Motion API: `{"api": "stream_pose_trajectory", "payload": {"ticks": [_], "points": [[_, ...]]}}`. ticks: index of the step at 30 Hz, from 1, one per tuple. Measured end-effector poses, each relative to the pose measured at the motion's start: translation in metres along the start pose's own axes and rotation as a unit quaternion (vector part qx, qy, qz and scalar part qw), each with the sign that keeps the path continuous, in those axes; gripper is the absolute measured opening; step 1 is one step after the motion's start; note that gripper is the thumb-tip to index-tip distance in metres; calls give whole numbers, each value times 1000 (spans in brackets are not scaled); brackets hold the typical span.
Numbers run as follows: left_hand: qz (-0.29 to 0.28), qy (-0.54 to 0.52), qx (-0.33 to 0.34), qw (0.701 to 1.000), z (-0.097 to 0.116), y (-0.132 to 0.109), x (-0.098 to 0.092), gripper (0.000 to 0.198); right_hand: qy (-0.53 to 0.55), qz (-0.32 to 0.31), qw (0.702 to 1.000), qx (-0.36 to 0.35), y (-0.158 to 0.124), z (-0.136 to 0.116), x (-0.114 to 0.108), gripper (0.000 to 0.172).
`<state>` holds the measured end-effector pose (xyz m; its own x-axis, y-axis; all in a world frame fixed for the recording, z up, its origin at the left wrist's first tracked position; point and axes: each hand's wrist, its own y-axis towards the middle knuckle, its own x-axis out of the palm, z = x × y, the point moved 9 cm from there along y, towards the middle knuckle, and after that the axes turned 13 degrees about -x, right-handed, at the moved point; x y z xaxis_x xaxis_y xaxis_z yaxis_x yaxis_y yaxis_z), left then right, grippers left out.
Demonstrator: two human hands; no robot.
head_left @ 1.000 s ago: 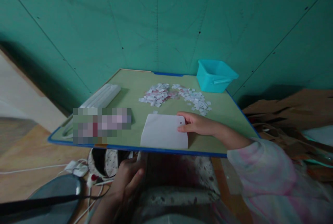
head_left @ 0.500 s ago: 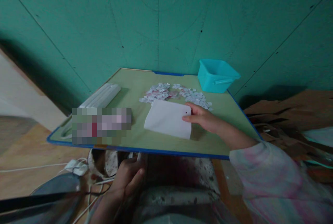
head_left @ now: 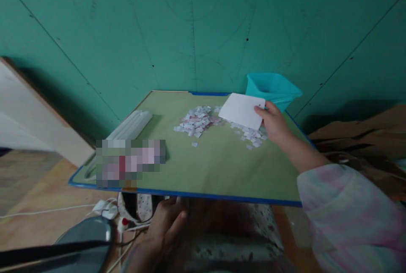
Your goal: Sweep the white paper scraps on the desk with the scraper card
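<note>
My right hand pinches the right edge of a white sheet of paper between thumb and fingers, near a small dark hole in its corner. The sheet hovers above a scattering of small paper pieces, in front of the turquoise bin. Another heap of cut paper bits lies left of the sheet. Below the table's front edge, my left hand is closed with curled fingers. What it holds, if anything, is hidden in the shade there.
A folding table with a blue rim stands against a green wall. On its left lie a white ribbed bundle and a blurred-out item. White cables and a power strip are on the floor; cardboard lies at right.
My right hand has carried the paper sheet up and to the right, from the table's middle toward the bin. More of the paper pieces show now. The left hand stays below the table edge.
</note>
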<state>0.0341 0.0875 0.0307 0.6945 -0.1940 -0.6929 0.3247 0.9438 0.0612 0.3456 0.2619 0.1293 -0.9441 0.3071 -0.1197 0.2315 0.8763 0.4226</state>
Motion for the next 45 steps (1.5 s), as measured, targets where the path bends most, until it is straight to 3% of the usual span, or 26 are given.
{"api": "stream_pose_trajectory", "payload": {"ticks": [4, 10, 18, 24, 31, 38, 41, 45], "points": [[-15, -23, -32, 999, 1, 0, 0, 37, -53, 4, 998, -44, 1, 2, -13, 24], [-17, 9, -52, 998, -1, -4, 2, 40, -112, -48, 992, -36, -3, -5, -7, 16], [-13, 40, -31, 999, -10, -6, 8, 40, -79, -14, 996, -34, -7, -10, -10, 20], [-14, 23, -45, 999, 0, -6, 2, 38, -53, -88, 995, 18, -17, -12, 8, 18], [-18, -13, -59, 998, -8, -5, 5, 39, -1, -48, 999, 6, -18, -14, 4, 18], [-18, 5, -29, 999, 2, -2, 2, 31, 19, -161, 986, 48, -34, -10, 33, 23], [-11, 13, -29, 999, -1, -2, 2, 33, 41, -127, 989, 70, -35, -14, 28, 19], [-30, 26, -29, 999, -8, -2, 10, 35, 42, -85, 995, 43, -29, -15, 20, 16]]}}
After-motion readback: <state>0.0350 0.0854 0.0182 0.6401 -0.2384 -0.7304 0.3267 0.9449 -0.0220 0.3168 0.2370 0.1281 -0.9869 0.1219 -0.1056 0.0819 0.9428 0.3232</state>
